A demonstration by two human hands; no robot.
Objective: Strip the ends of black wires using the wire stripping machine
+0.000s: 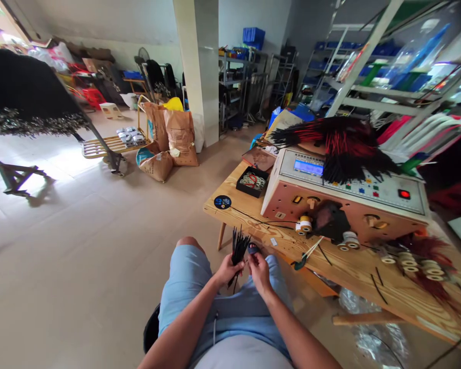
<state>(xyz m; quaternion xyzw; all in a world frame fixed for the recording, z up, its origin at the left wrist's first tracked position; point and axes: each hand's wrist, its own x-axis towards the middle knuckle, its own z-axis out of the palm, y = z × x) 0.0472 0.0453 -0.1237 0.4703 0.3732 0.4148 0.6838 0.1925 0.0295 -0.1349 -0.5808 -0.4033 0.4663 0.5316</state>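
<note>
A bundle of thin black wires (pixel 238 246) is gripped in my left hand (pixel 227 269), held above my lap with the loose ends fanning upward. Close beside it on the right, my right hand (pixel 260 271) has its fingers drawn together near the bundle's edge. What those fingers pinch, if anything, is too small to make out. To the right stands a table-top tester (pixel 280 192) with a lit screen and a glowing red switch. Across its top lies a large heap of black and red wires (pixel 341 143).
The wooden table (pixel 246 215) carries a black box (pixel 251 182) of cut wires, a round sticker (pixel 223 202) and loose wire pieces. Paper sacks (pixel 180 136) stand by a pillar. A wheeled rack (pixel 100 138) is at left; shelves (pixel 240 72) are behind.
</note>
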